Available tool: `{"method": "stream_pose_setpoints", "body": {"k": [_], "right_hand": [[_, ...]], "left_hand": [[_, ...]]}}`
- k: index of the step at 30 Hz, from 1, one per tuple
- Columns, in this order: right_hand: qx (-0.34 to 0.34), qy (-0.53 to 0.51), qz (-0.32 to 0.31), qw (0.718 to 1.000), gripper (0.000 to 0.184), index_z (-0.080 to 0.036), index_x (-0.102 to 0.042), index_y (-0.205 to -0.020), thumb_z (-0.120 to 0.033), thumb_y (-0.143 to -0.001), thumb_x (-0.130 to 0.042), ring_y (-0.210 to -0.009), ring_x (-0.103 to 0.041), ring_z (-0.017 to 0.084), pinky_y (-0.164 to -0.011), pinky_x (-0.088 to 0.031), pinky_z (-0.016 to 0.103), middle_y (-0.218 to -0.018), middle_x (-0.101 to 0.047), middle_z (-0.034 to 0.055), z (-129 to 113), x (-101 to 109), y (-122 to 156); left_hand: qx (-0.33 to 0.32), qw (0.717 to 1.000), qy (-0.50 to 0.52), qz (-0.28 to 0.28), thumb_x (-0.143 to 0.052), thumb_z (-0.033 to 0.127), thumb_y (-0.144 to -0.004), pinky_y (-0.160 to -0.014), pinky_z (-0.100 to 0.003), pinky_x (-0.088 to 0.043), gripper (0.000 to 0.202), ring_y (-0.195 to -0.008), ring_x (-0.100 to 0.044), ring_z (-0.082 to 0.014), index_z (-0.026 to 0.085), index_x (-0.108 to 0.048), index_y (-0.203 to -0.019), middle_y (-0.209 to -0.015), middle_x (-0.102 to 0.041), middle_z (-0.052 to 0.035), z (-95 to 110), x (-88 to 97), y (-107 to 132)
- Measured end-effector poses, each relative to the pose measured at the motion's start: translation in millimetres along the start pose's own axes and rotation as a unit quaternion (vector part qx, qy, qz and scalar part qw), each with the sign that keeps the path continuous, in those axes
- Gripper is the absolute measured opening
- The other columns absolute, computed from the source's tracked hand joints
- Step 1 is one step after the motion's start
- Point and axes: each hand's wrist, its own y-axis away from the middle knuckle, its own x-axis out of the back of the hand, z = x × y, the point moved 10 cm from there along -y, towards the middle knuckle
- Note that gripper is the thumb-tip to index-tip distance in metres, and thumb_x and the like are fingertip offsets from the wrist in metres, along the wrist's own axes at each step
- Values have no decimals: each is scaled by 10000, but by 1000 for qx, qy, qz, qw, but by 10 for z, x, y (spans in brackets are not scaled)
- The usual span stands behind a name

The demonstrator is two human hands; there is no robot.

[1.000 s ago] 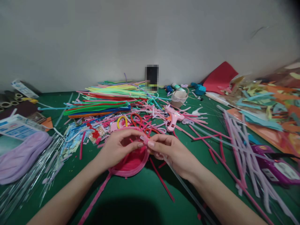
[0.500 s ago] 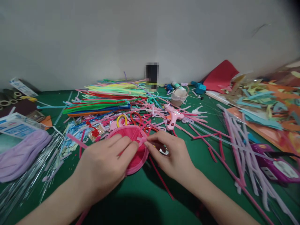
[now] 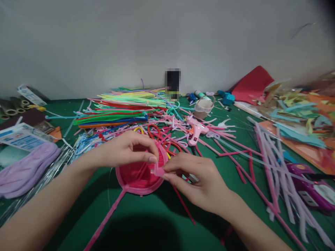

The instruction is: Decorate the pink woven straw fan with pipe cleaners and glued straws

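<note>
A round, pink fan-like piece with a pink-wrapped stick handle lies on the green table, its handle pointing to the lower left. Above its right part, a small pale pink folded strip is pinched between both hands. My left hand is closed, thumb and fingertips at the strip's upper end. My right hand grips the strip's right side with thumb and forefinger; its other fingers curl in, and something shiny shows beneath them, too hidden to name. Red scissor handles lie just behind the fan.
A pink glue gun lies behind my right hand, near a small pale basket. Bundled coloured pipe cleaners are heaped at the back. Loose lilac strips and a purple device are on the right; lilac foam shapes lie left.
My left hand has lifted off the round pink piece and moved up, uncovering its face and handle. Both hands now pinch the small strip slightly above it. The view has shifted a little.
</note>
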Motion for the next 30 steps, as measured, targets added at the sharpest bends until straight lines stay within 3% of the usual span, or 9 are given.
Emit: {"method": "stream_pose_setpoints", "body": {"k": [5,8,11,14,18,20,24,27,30], "right_hand": [[-7,17,74,997,65,-182,-685,-893,-129,-857,-673,-640,-611,94,-580,-491,190,-783,-705,18,13,151,-2],[-20,52,114,992,67,-187,-679,-900,-137,-858,-665,-636,-607,101,-566,-489,202,-794,-706,19,64,215,20],[-43,80,138,986,56,-196,-673,-914,-167,-877,-643,-659,-623,120,-592,-508,228,-810,-710,26,125,256,42],[-50,112,158,980,48,-198,-667,-919,-192,-883,-636,-689,-645,145,-629,-529,258,-826,-716,39,127,292,57],[-36,146,162,975,71,-202,-659,-931,-162,-888,-618,-717,-661,153,-660,-543,262,-827,-713,39,76,286,60],[-18,164,160,973,91,-192,-658,-943,-137,-889,-610,-751,-669,156,-689,-547,260,-840,-713,49,40,267,57],[22,209,145,967,99,-152,-656,-939,-88,-882,-606,-795,-671,166,-735,-539,261,-840,-712,83,-18,217,50],[39,227,130,964,110,-156,-649,-957,-90,-892,-592,-808,-668,171,-744,-536,266,-861,-711,93,-35,185,52],[41,236,109,965,132,-190,-648,-971,-110,-911,-562,-810,-670,180,-725,-539,278,-881,-713,86,-30,151,51]], "left_hand": [[26,965,249,78,-678,343,-858,-624,-185,-434,208,-693,-600,-110,156,-695,-768,-774,-681,-12,-362,-189,-59],[63,938,305,150,-679,353,-856,-601,-180,-432,219,-648,-573,-93,157,-673,-760,-716,-643,6,-479,-288,-17],[126,925,307,186,-616,395,-888,-447,-176,-348,256,-488,-469,-71,166,-632,-776,-641,-597,26,-488,-383,47],[123,946,199,223,-542,388,-925,-452,-198,-386,272,-495,-502,-94,169,-626,-787,-650,-622,12,-294,-354,92],[69,953,-59,288,-477,241,-962,-596,-209,-470,239,-628,-619,-116,166,-651,-817,-710,-678,2,54,-270,175],[31,928,-220,300,-445,202,-970,-601,-222,-465,245,-644,-639,-130,153,-654,-853,-745,-699,-19,227,-285,215],[-19,835,-484,262,-382,188,-969,-533,-280,-410,320,-596,-610,-186,145,-634,-777,-674,-658,-55,443,-373,261],[-33,808,-543,226,-395,156,-935,-519,-303,-385,295,-581,-573,-202,166,-618,-743,-647,-623,-47,534,-340,290],[-49,802,-556,214,-401,138,-926,-538,-309,-396,288,-607,-569,-207,168,-622,-744,-656,-625,-47,639,-275,329]]}}
